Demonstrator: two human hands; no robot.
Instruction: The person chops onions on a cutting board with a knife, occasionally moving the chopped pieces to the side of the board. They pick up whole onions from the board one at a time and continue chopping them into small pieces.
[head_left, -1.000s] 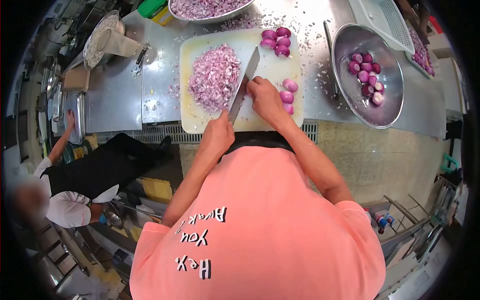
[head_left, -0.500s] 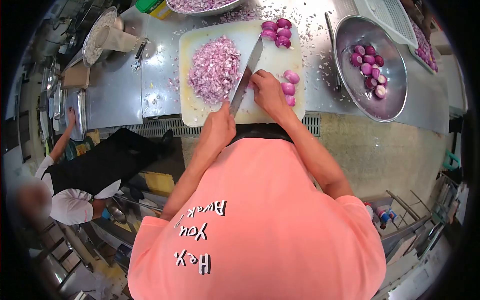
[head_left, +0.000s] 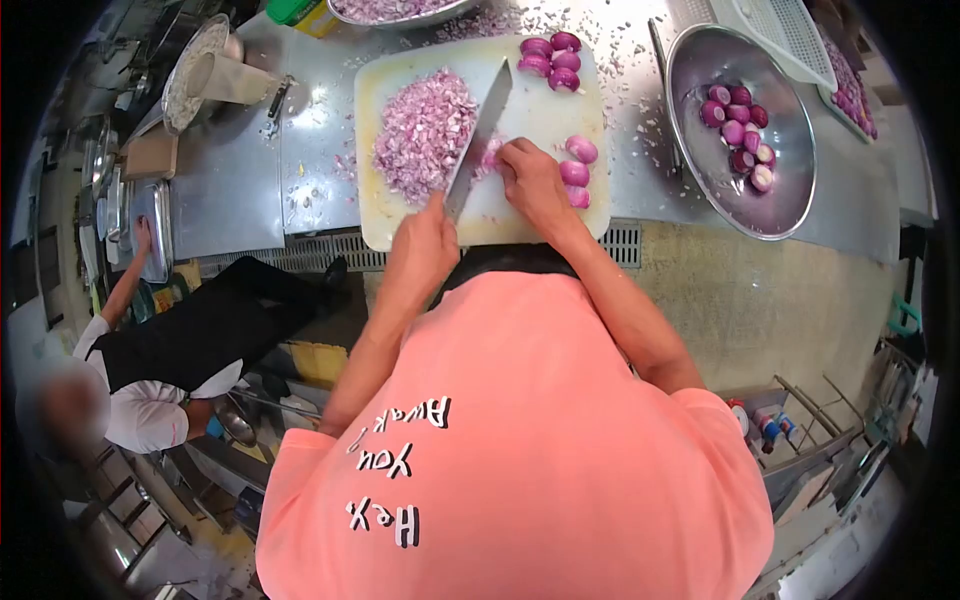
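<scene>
My left hand (head_left: 424, 240) grips the handle of a large kitchen knife (head_left: 484, 130), its blade slanting away over the white cutting board (head_left: 540, 215). Left of the blade lies a heap of chopped red onion (head_left: 425, 135). My right hand (head_left: 535, 185) is closed, fingertips pinching a partly cut piece of red onion (head_left: 491, 157) just right of the blade. The fingers hide part of that piece. Peeled onion halves (head_left: 576, 173) sit in a short row beside my right hand. Several darker onion halves (head_left: 553, 62) are grouped at the board's far right corner.
To the right stands a steel bowl (head_left: 800, 190) with whole peeled onions (head_left: 740, 130). Another bowl of chopped onion (head_left: 400, 10) is beyond the board. A clear plastic jug (head_left: 228, 80) stands at left. Onion bits litter the steel table (head_left: 230, 200). A co-worker (head_left: 190, 330) is at far left.
The knife has shifted left, away from my right fingertips, and a gap now shows between blade and the onion piece. My right hand still holds its place on the board.
</scene>
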